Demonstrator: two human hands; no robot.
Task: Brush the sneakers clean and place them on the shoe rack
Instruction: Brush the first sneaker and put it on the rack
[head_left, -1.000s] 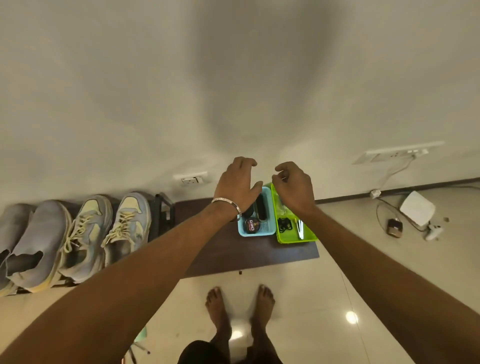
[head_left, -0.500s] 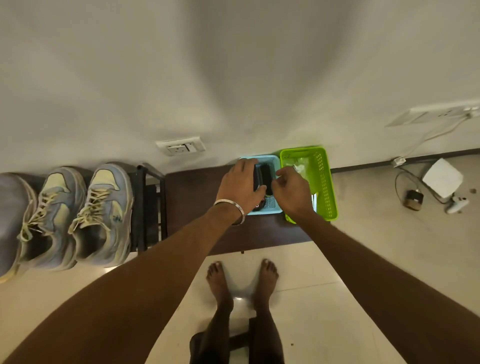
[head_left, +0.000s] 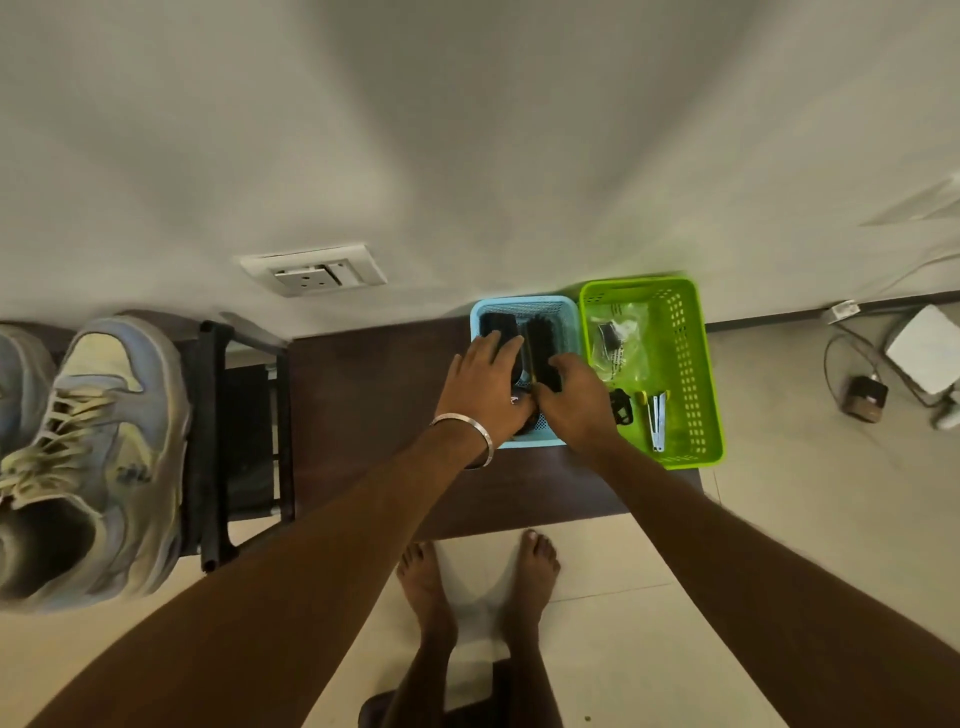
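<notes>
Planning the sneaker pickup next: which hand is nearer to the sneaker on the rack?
Left. The left hand is in the blue basket, on the side facing the sneaker. The right hand is beside it, farther away, next to the green basket.

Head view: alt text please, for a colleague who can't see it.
Both hands reach into a small light-blue plastic basket on a dark wooden table; the right hand grips a black shoe brush, the left hand rests on another dark item. Grey-blue laced sneakers sit left.
</notes>
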